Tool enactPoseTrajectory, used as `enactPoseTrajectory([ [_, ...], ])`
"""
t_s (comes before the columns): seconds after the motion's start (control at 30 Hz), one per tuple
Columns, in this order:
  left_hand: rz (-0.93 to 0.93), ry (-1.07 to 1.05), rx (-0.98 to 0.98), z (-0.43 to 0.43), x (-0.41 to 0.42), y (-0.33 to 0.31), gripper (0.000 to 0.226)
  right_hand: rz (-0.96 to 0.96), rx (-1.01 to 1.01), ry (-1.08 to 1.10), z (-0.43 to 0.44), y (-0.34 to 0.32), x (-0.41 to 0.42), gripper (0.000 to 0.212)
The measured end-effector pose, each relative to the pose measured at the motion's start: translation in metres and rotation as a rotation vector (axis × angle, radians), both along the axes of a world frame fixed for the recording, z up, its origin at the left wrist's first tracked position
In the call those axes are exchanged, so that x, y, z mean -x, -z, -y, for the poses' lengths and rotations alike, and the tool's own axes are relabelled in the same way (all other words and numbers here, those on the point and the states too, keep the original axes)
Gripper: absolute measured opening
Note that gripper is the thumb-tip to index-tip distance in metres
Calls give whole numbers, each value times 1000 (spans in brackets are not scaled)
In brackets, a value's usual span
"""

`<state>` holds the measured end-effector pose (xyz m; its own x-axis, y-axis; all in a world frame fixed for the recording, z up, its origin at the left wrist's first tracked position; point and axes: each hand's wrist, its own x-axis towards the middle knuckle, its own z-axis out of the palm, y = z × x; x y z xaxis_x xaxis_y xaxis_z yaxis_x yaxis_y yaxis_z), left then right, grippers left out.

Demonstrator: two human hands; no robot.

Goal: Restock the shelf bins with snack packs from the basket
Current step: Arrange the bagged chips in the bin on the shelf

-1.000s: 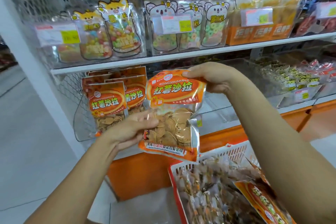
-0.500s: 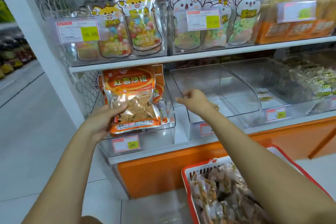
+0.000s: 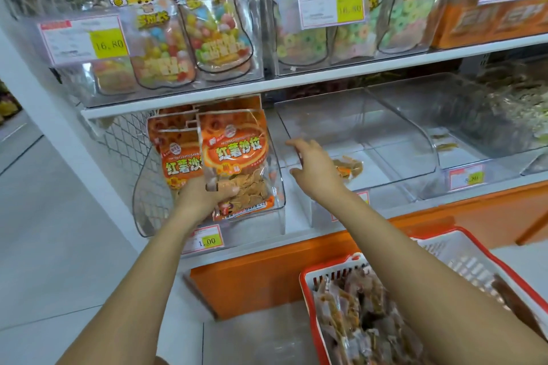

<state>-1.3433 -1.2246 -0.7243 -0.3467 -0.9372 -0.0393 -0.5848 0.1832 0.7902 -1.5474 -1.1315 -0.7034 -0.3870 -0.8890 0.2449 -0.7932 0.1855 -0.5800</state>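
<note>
My left hand (image 3: 204, 197) grips the lower part of an orange chip pack (image 3: 235, 163), which stands upright inside the clear left bin (image 3: 278, 192) on the lower shelf, in front of more orange packs (image 3: 178, 157). My right hand (image 3: 315, 170) hovers open at the front of the neighbouring clear bin (image 3: 415, 157), fingers spread and holding nothing. One small snack pack (image 3: 350, 166) lies on that bin's floor just beyond the hand. The red-rimmed white basket (image 3: 471, 258) sits at the lower right, filled with several small snack packs (image 3: 361, 320).
The upper shelf holds bins of animal-shaped candy bags (image 3: 207, 27) and ring-sweet bags (image 3: 299, 38) with price tags. Another clear bin (image 3: 480, 127) stands to the right. An orange base panel (image 3: 267, 275) runs under the shelf. Grey floor lies to the left.
My left hand has pushed the orange chip pack deeper into the left bin. My right hand let go of the pack and moved right to the neighbouring bin.
</note>
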Motion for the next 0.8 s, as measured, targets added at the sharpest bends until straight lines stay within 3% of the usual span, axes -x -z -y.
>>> enactPoseTrajectory([
  [0.07,214,-23,103,4,2,-1,43,-2,-5,-2,0,0,0,59],
  [0.23,882,-47,141,14,8,-17,54,21,-10,-30,-2,0,2,59],
  [0.4,981,5,-55,19,15,2,91,7,-26,-47,-3,2,1,60],
  [0.53,1009,-28,23,25,23,13,60,-16,-35,-44,-3,3,-1,58],
  [0.67,960,-44,15,18,27,8,88,-8,-46,-74,-10,1,0,59],
  [0.8,969,-53,35,11,27,3,88,-13,-65,-120,-24,-1,-2,62],
])
